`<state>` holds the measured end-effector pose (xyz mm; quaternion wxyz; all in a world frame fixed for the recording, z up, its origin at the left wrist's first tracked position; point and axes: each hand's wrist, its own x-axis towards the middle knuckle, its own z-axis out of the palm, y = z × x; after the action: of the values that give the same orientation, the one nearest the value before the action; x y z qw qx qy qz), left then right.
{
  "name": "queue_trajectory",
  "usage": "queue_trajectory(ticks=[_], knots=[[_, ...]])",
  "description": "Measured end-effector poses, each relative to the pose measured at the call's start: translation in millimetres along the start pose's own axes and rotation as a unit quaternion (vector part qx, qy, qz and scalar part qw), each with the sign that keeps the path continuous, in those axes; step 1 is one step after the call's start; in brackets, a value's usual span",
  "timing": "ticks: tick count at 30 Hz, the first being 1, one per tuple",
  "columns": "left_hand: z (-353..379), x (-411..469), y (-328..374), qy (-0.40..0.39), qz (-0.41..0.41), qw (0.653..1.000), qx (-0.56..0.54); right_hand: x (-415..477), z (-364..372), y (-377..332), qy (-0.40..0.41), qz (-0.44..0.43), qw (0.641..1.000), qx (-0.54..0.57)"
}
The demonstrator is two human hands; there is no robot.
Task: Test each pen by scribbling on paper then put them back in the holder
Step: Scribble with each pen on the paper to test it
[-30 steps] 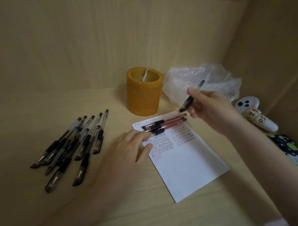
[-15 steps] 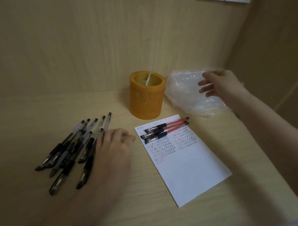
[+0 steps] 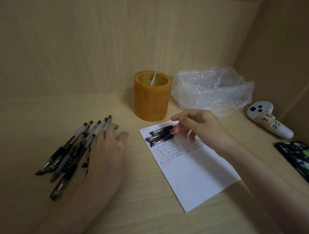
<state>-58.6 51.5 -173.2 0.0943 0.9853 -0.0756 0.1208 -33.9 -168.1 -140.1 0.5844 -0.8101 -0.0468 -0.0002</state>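
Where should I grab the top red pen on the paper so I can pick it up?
Pinch the top red pen on its black grip section, coming down from above with thumb and finger. It lies flat on the paper, close beside two other red pens, so a sideways reach would likely bump them. The right hand hovers at its reddish end, nearest for the job.

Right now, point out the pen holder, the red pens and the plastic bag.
pen holder [image 3: 151, 102]: head view, front wall of the orange cylinder.
red pens [image 3: 161, 135]: head view, black grip of the middle pen on the paper.
plastic bag [image 3: 212, 90]: head view, crumpled clear middle.
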Motion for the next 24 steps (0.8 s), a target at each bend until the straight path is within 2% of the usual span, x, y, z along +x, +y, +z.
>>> queue_trajectory(ticks=[15, 21, 24], knots=[[-6, 1, 0, 0.019, -0.02, 0.999, -0.019, -14, 25, 23, -0.039, 0.024, 0.999, 0.03], [0, 3, -2, 0.088, 0.016, 0.994, -0.058, -18, 27, 24, -0.042, 0.032, 0.998, 0.046], [-5, 3, 6, 0.134, 0.03, 0.984, -0.116, -20, 31, 23, -0.046, 0.026, 0.997, 0.061]])
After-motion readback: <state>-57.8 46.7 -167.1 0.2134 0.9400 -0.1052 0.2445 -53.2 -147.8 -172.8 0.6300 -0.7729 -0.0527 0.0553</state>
